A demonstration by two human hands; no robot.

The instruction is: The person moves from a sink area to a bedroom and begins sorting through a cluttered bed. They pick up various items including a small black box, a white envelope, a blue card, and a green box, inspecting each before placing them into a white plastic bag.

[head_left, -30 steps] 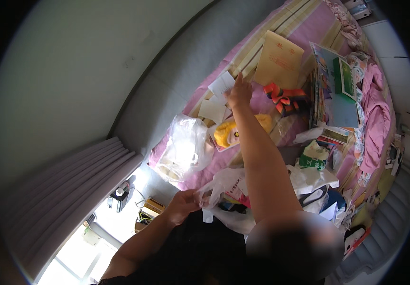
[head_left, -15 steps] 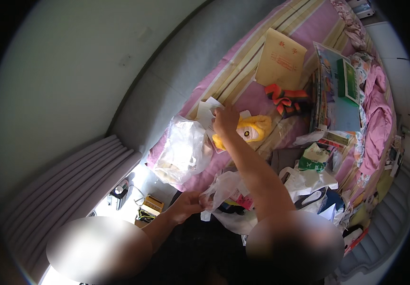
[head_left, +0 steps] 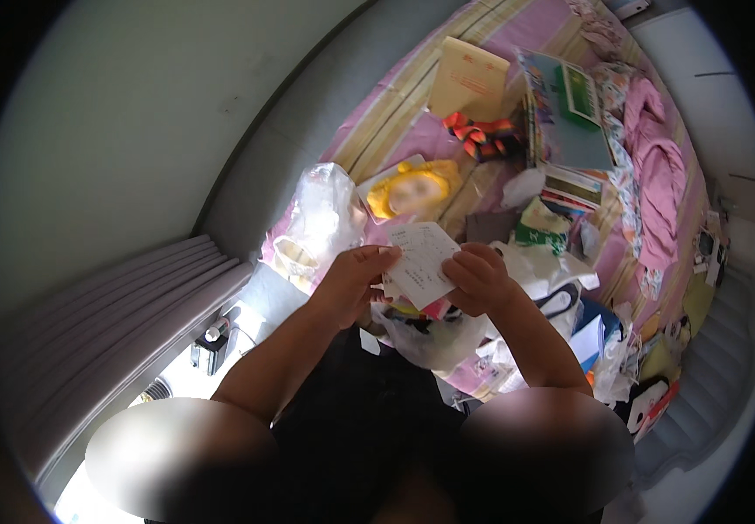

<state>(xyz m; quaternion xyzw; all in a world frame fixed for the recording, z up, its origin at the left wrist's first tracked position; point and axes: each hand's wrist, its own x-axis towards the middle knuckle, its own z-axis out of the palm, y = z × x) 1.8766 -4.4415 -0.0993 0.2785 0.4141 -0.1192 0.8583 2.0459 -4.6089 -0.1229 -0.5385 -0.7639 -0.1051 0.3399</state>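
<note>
A small white sheet of paper (head_left: 421,258) with markings on it is held up in front of my body. My left hand (head_left: 351,278) pinches its left edge, with the thumb on top. On the opposite edge, my right hand (head_left: 480,278) grips it between thumb and curled fingers. Beneath the paper lies a translucent plastic bag (head_left: 434,341) with colourful things inside, partly hidden by my hands. Just beyond is a yellow plush item (head_left: 412,188) resting on a flat white-edged piece. A clear plastic bag (head_left: 323,205) stands to its left.
Striped pink bedding (head_left: 377,122) carries a brown envelope (head_left: 469,79), a red and black strap (head_left: 482,135), stacked books (head_left: 570,188) and a green box (head_left: 577,94). At right lie a pink cloth (head_left: 657,175) and cluttered bags. A grey ridged headboard-like panel (head_left: 133,288) edges the left.
My right hand has come back from beside the plush item with the white paper. My left hand has let go of the plastic bag and taken the paper's other edge. The view has shifted.
</note>
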